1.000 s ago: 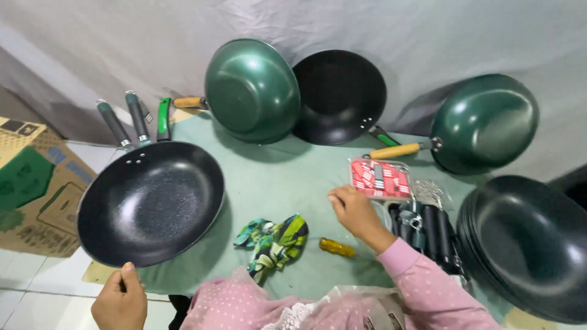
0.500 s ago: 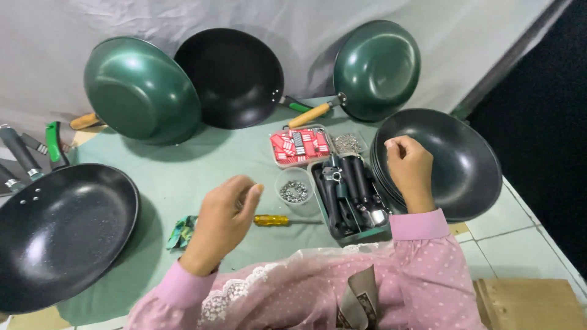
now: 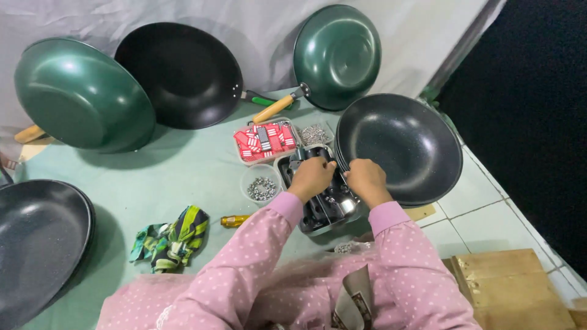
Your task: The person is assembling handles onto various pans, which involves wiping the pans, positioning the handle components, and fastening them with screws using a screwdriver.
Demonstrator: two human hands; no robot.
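Observation:
Both hands are over a dark tray (image 3: 318, 214) of black pan handles at the middle of the green-covered table (image 3: 189, 177). My left hand (image 3: 312, 177) reaches down into the tray, fingers curled on the handles; whether it grips one is hidden. My right hand (image 3: 365, 180) is at the tray's right side, touching the near rim of a stack of black woks (image 3: 400, 146). Its fingers are curled and what they hold cannot be seen. Both arms wear pink dotted sleeves.
A red-and-white packet tray (image 3: 266, 140), a cup of small metal parts (image 3: 262, 186), a yellow-handled screwdriver (image 3: 234, 220) and a green patterned cloth (image 3: 174, 238) lie near. Green woks (image 3: 82, 95) (image 3: 338, 56) and a black wok (image 3: 180, 73) lean on the back sheet. Another black wok (image 3: 36, 238) sits left. A wooden box (image 3: 513, 287) stands at right.
The view has swung right across the table. My left hand moved right from near the screwdriver into the handle tray. My right hand came down from the wok stack to the tray's edge.

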